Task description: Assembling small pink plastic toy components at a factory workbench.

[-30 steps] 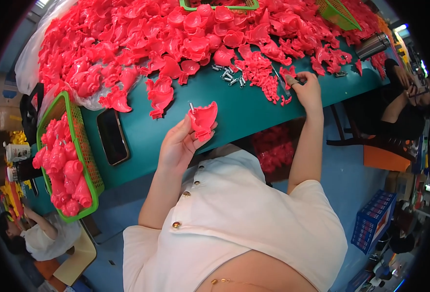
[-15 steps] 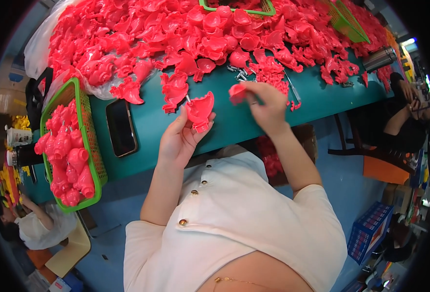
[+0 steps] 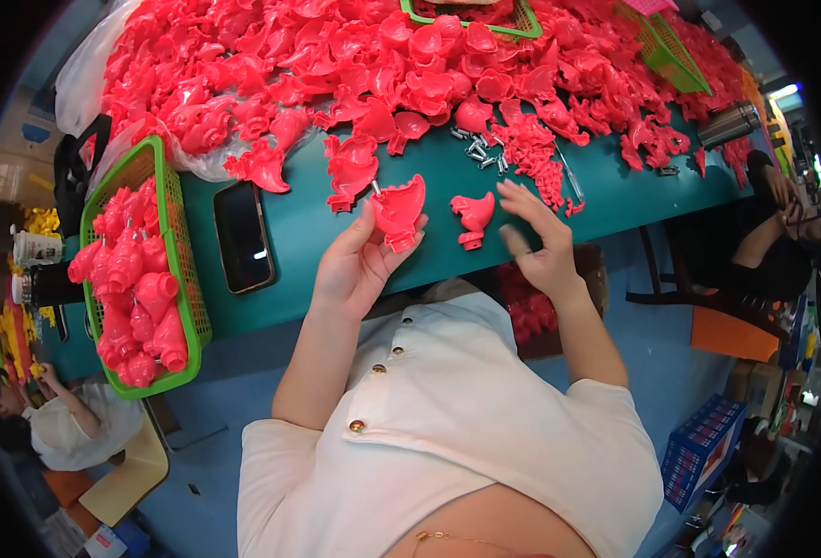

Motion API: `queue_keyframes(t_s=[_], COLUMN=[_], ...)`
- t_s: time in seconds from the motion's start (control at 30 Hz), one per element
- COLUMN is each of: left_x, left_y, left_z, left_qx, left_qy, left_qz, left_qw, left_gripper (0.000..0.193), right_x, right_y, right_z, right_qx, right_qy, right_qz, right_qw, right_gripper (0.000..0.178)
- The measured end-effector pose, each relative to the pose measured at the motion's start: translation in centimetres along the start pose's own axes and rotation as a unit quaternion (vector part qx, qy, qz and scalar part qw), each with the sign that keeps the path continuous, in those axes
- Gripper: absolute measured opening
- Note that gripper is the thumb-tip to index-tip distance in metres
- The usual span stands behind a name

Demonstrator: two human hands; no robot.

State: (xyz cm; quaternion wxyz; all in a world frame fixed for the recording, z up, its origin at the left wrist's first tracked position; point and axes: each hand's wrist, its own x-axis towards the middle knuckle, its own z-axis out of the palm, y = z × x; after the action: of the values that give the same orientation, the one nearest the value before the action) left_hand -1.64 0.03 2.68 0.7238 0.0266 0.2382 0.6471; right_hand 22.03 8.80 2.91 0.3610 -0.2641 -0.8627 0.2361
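Note:
My left hand (image 3: 353,268) is closed on a hollow pinkish-red plastic half shell (image 3: 401,206), its open side facing up. A small metal pin (image 3: 376,188) sticks out at the shell's left edge, by my thumb. On the green table lies a smaller curved red plastic piece (image 3: 473,212), just left of my right hand (image 3: 548,244). That hand has its fingers apart and holds nothing. Another red shell (image 3: 351,167) rests beyond my left hand. Short metal pins (image 3: 481,151) lie scattered beside a heap of small red parts (image 3: 533,158).
A large pile of red shells (image 3: 336,56) covers the table's far side. At left stand a green basket (image 3: 190,279) of red assembled pieces and a dark phone (image 3: 241,237). A thin metal tool (image 3: 570,177) lies beyond my right hand, a metal flask (image 3: 728,125) farther right.
My right hand has let go of the smaller red piece, which now lies on the table, and its fingers have spread. My left hand still holds the half shell.

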Motion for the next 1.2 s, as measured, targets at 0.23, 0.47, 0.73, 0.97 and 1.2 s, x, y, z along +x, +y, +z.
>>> queue_keyframes(t_s=[0.23,0.47,0.73,0.97,1.2], left_x=[-0.9,-1.5,-1.8,-1.8,-1.7], left_y=[0.1,0.2,0.1,-0.1,-0.2], left_z=[0.8,0.9,2.4,2.8,3.0], left_qx=[0.128,0.181,0.212,0.214,0.222], left_qy=[0.007,0.019,0.021,0.017,0.022], left_qz=[0.018,0.054,0.084,0.096,0.107], left_qw=[0.992,0.982,0.974,0.972,0.969], left_gripper=[0.043,0.039,0.039,0.039,0.038], right_x=[1.2,2.3,2.9,3.3,3.5], right_y=[-0.3,-2.7,-3.4,-3.3,-3.1], right_z=[0.6,2.2,3.5,4.1,4.3], right_qx=[-0.06,0.385,0.394,0.381,0.356], right_qy=[-0.137,-0.014,0.005,-0.002,-0.009], right_qz=[0.041,0.102,0.08,0.005,-0.029], right_qw=[0.988,0.917,0.916,0.925,0.934], right_gripper=[0.06,0.065,0.071,0.066,0.066])
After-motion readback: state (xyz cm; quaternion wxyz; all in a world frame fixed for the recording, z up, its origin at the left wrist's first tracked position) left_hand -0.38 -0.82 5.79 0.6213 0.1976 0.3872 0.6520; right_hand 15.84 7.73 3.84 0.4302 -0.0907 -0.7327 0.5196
